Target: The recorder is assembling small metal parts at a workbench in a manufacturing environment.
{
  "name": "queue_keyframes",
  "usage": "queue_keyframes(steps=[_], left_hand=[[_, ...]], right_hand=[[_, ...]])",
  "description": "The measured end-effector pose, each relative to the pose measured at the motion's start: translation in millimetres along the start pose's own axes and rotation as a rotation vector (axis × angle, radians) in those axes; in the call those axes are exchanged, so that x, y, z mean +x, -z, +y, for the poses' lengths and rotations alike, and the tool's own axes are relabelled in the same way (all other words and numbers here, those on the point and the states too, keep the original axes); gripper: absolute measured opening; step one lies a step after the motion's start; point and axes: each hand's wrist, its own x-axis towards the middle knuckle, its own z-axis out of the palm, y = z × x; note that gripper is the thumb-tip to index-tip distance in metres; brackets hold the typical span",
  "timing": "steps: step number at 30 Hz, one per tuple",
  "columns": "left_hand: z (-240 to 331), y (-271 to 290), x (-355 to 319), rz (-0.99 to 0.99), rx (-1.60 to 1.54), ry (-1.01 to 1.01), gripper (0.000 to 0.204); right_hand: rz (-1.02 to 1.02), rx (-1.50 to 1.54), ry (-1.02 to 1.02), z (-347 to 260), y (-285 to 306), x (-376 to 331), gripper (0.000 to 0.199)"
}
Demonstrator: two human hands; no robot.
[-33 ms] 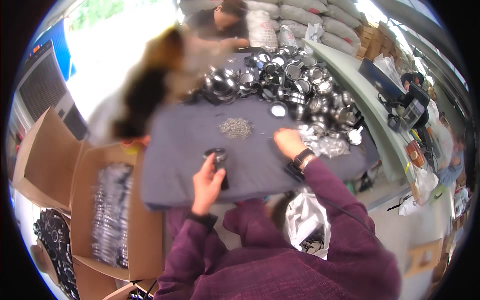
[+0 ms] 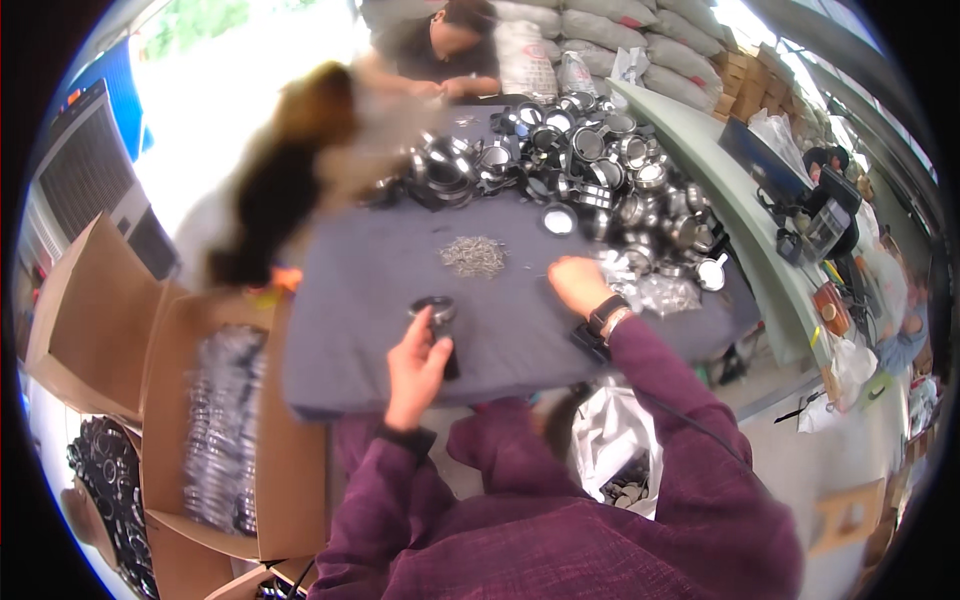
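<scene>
While left hand [image 2: 415,362] grips black ring [image 2: 433,309], nothing has shifted.

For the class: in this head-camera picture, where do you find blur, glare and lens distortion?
Head view: a person at upper left is motion-blurred; daylight behind them is blown out white; the cardboard box of metal rings is smeared; the grey table edges bend toward the fisheye rim; left hand stays fairly sharp.

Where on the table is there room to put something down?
The grey cloth is bare on its left side, between the left hand with its black ring part and the table's left edge. A smaller gap lies between the screw pile and the right hand. The far and right parts are crowded with metal rings.
</scene>
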Motion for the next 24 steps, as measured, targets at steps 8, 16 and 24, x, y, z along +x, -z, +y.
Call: queue_keyframes(steps=[8, 16, 24], left_hand=[[-3.3, -0.9, 1.4, -0.017, 0.042, -0.05, 0.051], [-4.2, -2.3, 3.4, -0.019, 0.056, -0.066, 0.05], [-2.6, -3.8, 1.9, 0.0, 0.009, -0.059, 0.05]], right_hand=[[0.021, 0.111, 0.105, -22.8, -4.8, 10.4, 0.011], [0.0, 0.124, -0.308, 40.4, -2.4, -14.5, 0.015], [-0.158, 0.278, -0.304, 43.6, 4.8, -25.8, 0.017]])
